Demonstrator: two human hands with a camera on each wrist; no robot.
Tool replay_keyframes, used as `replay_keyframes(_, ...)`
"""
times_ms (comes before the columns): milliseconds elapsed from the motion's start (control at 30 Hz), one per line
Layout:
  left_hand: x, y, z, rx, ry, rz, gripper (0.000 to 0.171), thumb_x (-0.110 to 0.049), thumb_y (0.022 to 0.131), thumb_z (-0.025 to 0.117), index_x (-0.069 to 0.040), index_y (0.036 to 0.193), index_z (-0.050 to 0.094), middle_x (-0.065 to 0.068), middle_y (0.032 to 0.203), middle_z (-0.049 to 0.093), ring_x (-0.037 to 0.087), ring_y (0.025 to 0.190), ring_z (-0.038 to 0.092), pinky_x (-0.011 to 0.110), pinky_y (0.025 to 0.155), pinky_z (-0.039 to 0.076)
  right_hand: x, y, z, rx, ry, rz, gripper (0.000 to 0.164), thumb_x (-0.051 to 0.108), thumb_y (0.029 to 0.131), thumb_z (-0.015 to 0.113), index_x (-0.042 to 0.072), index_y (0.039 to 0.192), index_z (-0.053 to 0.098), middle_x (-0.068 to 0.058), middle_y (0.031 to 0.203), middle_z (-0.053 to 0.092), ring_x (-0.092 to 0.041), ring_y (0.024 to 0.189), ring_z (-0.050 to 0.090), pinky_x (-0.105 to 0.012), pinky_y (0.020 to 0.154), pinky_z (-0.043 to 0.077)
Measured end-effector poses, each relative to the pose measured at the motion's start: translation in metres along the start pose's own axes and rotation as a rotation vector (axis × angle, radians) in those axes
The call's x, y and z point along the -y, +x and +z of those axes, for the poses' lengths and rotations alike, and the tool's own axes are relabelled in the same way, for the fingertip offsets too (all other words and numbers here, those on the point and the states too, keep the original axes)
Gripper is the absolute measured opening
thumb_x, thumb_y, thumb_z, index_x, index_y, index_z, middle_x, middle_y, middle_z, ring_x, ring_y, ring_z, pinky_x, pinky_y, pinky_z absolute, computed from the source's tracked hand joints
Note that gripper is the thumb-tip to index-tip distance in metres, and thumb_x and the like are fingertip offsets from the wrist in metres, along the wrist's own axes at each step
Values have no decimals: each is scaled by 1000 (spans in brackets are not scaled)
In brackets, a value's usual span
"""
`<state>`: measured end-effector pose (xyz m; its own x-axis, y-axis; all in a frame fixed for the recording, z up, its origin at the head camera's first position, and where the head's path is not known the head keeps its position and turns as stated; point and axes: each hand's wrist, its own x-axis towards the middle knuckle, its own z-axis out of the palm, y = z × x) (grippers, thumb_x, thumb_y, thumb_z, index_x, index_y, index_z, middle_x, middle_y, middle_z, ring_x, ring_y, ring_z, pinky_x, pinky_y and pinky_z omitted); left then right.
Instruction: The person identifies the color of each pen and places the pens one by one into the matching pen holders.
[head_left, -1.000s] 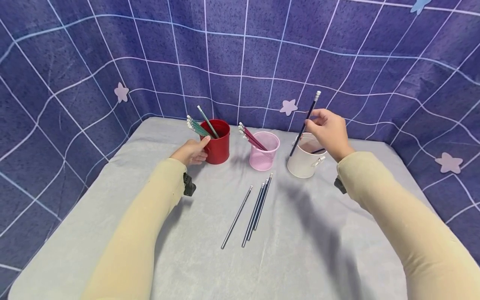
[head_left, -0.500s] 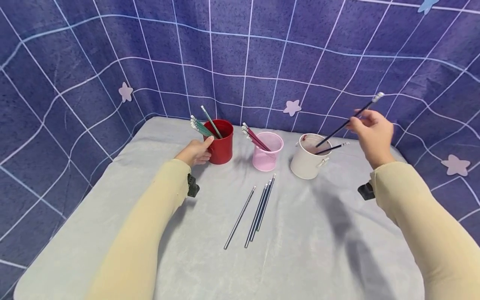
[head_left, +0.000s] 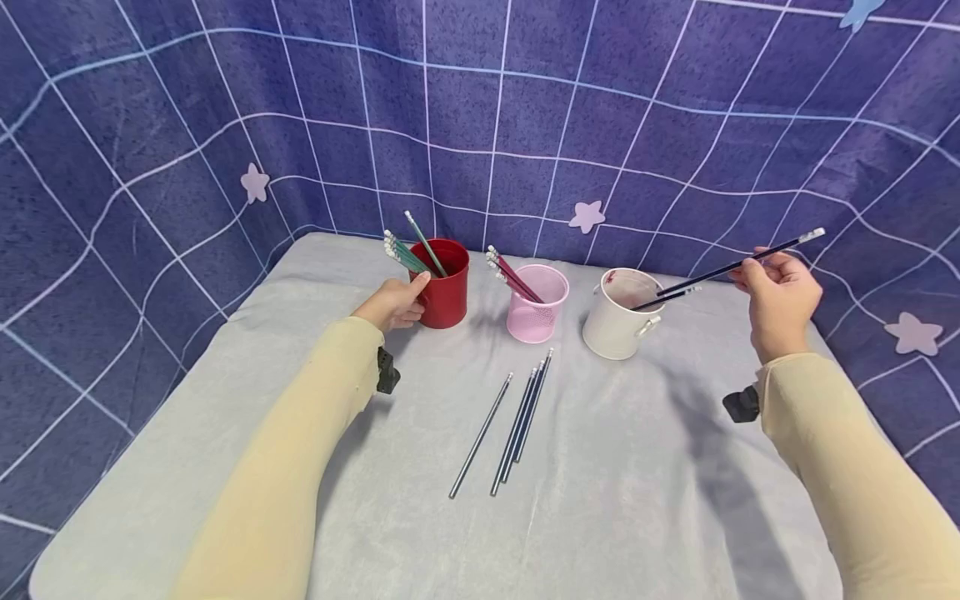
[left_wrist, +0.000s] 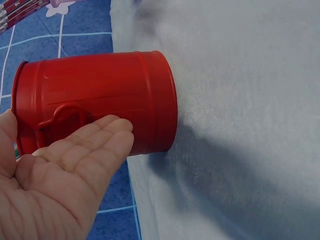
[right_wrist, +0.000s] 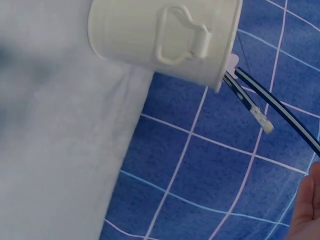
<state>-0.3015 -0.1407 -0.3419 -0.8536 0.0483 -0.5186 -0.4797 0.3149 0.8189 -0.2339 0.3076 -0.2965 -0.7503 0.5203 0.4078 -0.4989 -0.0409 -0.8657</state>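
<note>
My left hand (head_left: 393, 302) holds the red bucket (head_left: 447, 300) at its left side. In the left wrist view, its fingers (left_wrist: 100, 145) lie nearly straight along the outside by the wire handle, with the thumb at the rim. Several green pencils (head_left: 405, 257) lean in that bucket. Off to the right, my right hand (head_left: 783, 304) pinches a dark blue pencil (head_left: 738, 265), white eraser end up and right. The held pencil slants low, its lower end at the right rim of the white bucket (head_left: 613, 327). Another dark pencil (head_left: 675, 297) leans out of this bucket.
Between the buckets stands a pink mesh cup (head_left: 531, 321) with several dark red pencils (head_left: 517, 282). A single dark pencil (head_left: 480, 437) lies in front, beside a small group of dark pencils (head_left: 522, 421). A blue grid-patterned curtain (head_left: 480, 108) hangs behind the grey-covered table (head_left: 600, 500).
My right hand has moved right and lower, tilting the pencil from steep to nearly flat; its lower end has shifted from the white bucket's left side to the right rim. The left hand stays on the red bucket.
</note>
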Motion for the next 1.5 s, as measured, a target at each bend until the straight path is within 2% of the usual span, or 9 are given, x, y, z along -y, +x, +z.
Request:
replay_keyframes(200,0,0,0,-5,-3,-2,74,-46,101,37,9,147,19,27,142,41,34,133,40,42,107,33,-16,-6,2,10,-93,12,21,-9,83,54,9,77,62,5,58,64,-3,54,64,-12,55,49)
replay_keyframes(333,0,2,1,-3,-1,-4,74,-46,101,37,9,147,20,27,143,40,34,133,40,43,107,33,-26,-11,3,35,-108,47,24,-10,84,53,11,77,62,6,60,65,-2,54,64,-11,55,49)
replay_keyframes(567,1,4,0,-8,-1,1,74,-46,100,37,8,148,19,27,143,41,34,132,40,43,107,33,-35,-17,5,96,-159,82,21,-13,83,52,7,76,53,11,66,67,1,54,63,-11,54,49)
replay_keyframes(833,3,4,-1,-8,0,3,75,-47,100,36,8,148,17,27,143,40,34,133,40,43,107,33,-42,-22,11,132,-237,129,17,-11,84,52,5,80,52,15,59,63,4,53,61,-10,55,48)
replay_keyframes(967,2,3,0,-6,6,0,75,-47,100,36,7,148,17,27,143,40,34,133,39,43,107,33,-46,-25,13,163,-351,125,4,-7,85,54,-5,85,56,20,57,60,7,54,58,-9,56,46)
replay_keyframes(1133,1,1,0,-1,14,-6,75,-48,100,36,7,148,17,26,144,40,34,133,39,42,107,33,-51,-29,17,193,-432,113,9,-6,85,55,-10,92,58,24,56,57,10,55,56,-8,57,46)
replay_keyframes(1300,-1,2,2,-9,27,-12,75,-48,100,36,8,148,19,26,143,40,34,133,40,42,107,33,-56,-30,18,195,-435,116,16,-6,85,54,-16,98,57,26,56,57,11,55,56,-7,58,46)
replay_keyframes(1400,-1,2,2,-14,28,-8,75,-47,100,36,8,147,19,26,143,40,34,133,39,42,107,33,-59,-31,17,188,-474,104,17,-4,85,55,-15,97,59,27,56,55,11,54,54,-7,58,45)
replay_keyframes(1500,-1,1,1,-17,25,-8,74,-47,101,35,9,147,19,27,143,40,34,133,39,42,108,32,-61,-31,15,189,-549,100,13,0,83,57,-9,92,61,30,56,53,12,54,52,-8,57,43)
